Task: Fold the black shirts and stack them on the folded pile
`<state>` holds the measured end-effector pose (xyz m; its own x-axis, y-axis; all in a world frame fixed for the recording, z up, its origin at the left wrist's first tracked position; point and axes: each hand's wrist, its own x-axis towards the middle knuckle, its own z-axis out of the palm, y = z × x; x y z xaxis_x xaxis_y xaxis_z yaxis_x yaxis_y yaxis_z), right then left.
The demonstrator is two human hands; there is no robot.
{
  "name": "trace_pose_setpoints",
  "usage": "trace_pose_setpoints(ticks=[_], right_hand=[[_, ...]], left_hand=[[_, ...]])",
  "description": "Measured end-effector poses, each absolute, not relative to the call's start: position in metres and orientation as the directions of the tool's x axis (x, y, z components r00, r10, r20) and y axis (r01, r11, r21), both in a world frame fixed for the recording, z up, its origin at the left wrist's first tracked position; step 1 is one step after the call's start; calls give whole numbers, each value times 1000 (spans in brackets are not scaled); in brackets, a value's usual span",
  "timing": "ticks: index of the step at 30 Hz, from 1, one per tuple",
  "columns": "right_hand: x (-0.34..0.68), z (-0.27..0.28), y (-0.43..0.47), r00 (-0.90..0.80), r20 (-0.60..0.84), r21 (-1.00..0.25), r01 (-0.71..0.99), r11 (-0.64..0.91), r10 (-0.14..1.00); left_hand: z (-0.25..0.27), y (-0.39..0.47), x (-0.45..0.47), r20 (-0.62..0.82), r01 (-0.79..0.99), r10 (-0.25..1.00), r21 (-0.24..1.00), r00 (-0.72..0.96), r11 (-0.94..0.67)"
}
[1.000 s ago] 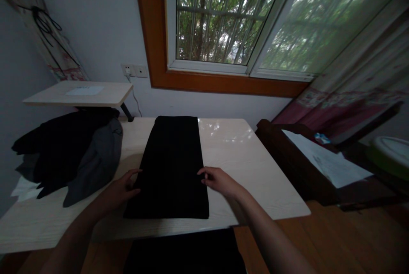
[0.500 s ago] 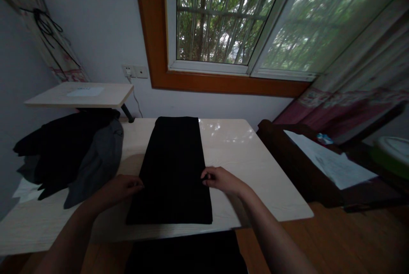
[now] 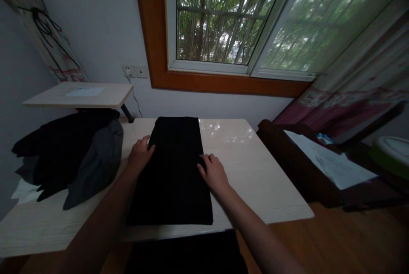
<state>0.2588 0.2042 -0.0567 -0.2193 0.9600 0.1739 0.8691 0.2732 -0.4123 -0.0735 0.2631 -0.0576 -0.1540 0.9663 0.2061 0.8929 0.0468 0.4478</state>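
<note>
A black garment (image 3: pixel 174 176), folded into a long flat rectangle, lies on the pale wooden table (image 3: pixel 249 171); its kind does not show. At its left edge is my left hand (image 3: pixel 140 153), thumb on the cloth and fingers apart from it, pointing away from me. My right hand (image 3: pixel 214 173) rests at the opposite edge, a little nearer to me, with the thumb and fingers spread over the cloth. Neither hand grips the fabric. Both forearms reach in from the bottom of the view.
A heap of black and grey clothes (image 3: pixel 73 150) lies at the left, partly below a small raised shelf (image 3: pixel 79 95) with a paper on it. Past the table's right side stands dark brown furniture (image 3: pixel 297 167) bearing a white sheet (image 3: pixel 326 161). A window (image 3: pixel 230 18) is behind the table.
Both hands have slid away from me along the garment's side edges, the left one farther. My fingers have gone from pinched to spread. The garment has stayed in place.
</note>
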Motion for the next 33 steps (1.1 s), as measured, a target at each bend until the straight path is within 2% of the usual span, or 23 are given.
trace_pose_setpoints(ticks=[6, 10, 14, 18, 22, 26, 28, 33], right_hand=[[250, -61, 199, -160, 174, -338, 917, 211, 972], [249, -60, 196, -181, 206, -209, 952, 224, 962], [249, -59, 193, -208, 225, -111, 965, 237, 952], [249, -56, 189, -220, 235, -72, 967, 243, 947], [246, -49, 193, -219, 266, -84, 965, 249, 939], [227, -44, 214, -265, 358, -187, 919, 347, 895], [210, -46, 229, -290, 390, -230, 888, 397, 874], [169, -60, 263, -407, 333, -232, 839, 493, 850]], left_hand=[[-63, 272, -68, 192, 891, 968, 450, -162, 60], [-71, 271, -71, 290, 893, 946, 451, -145, -1], [-79, 266, -76, 373, 937, 925, 343, -69, -69], [-75, 260, -72, 389, 985, 919, 172, -55, -14], [-60, 256, -58, 444, 997, 896, 68, -2, -31], [-57, 263, -34, 465, 963, 858, 35, 220, -266], [-63, 270, -20, 443, 945, 853, 40, 276, -326], [-79, 281, -1, 289, 964, 930, 74, 226, -257]])
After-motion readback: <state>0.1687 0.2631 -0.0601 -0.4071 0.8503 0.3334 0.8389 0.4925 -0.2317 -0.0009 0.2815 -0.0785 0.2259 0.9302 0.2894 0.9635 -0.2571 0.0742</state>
